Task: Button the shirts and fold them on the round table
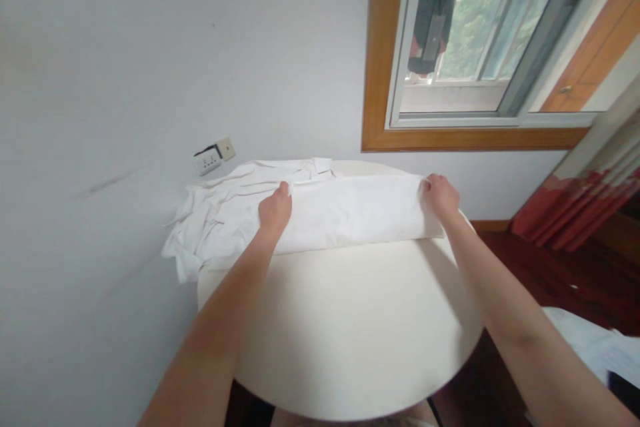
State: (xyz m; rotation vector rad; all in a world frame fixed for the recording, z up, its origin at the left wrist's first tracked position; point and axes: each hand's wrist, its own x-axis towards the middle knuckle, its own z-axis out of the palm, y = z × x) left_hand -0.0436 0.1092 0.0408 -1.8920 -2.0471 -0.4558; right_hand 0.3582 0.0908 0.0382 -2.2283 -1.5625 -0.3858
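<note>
A white garment (360, 210), partly folded into a long flat strip, lies across the far side of a round white table (360, 327). My left hand (277, 208) pinches its upper edge near the middle. At the right end, my right hand (441, 195) grips the far corner of the same cloth, lifting it slightly. The left part of the garment is rumpled in loose folds and hangs over the table's left edge by the wall. What kind of garment it is, I cannot tell for sure.
Behind the table stands a pale wall with a power socket (207, 160). A wood-framed window (380, 140) is at the upper right, with a red and white curtain (555, 207) beside it. White cloth (590, 343) lies at the lower right, above the dark red floor (510, 267).
</note>
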